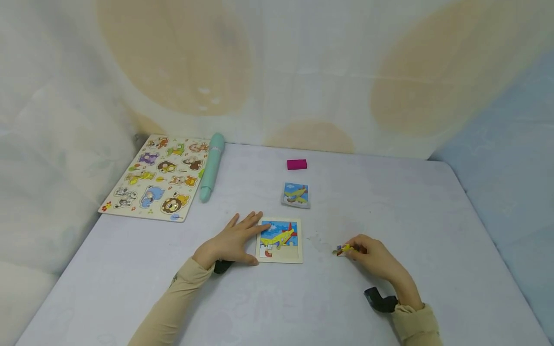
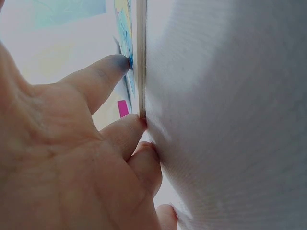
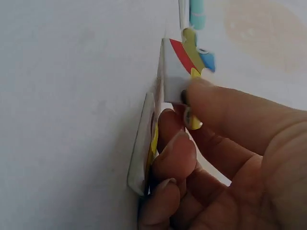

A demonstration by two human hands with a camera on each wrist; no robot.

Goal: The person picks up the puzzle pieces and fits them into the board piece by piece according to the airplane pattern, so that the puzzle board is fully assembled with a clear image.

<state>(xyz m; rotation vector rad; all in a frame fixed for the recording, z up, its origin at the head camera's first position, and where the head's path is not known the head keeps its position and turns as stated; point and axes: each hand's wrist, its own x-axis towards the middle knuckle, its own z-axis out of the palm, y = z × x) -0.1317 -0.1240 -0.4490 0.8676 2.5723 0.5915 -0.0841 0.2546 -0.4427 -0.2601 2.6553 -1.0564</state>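
Note:
In the head view, my left hand (image 1: 233,241) lies at the left edge of a small wooden airplane jigsaw puzzle (image 1: 279,261), fingers extended. One fingertip touches its picture, and the lower right of the tray shows bare wood. Up close, the left hand's fingers (image 2: 108,74) press on the puzzle's face and edge. Right of the puzzle, my right hand (image 1: 374,255) pinches a puzzle piece (image 1: 344,249) just over the table. The right wrist view shows this puzzle piece (image 3: 180,62) in white, red, olive and blue. Beneath the curled fingers is another flat, white-edged piece (image 3: 141,148) with yellow on it.
Behind the puzzle lie a small airplane picture card or packet (image 1: 296,194) and a magenta block (image 1: 296,164). At the back left are an animal puzzle board (image 1: 147,180) and a mint-green cylindrical case (image 1: 212,168). Patterned curtains (image 1: 311,72) border the table.

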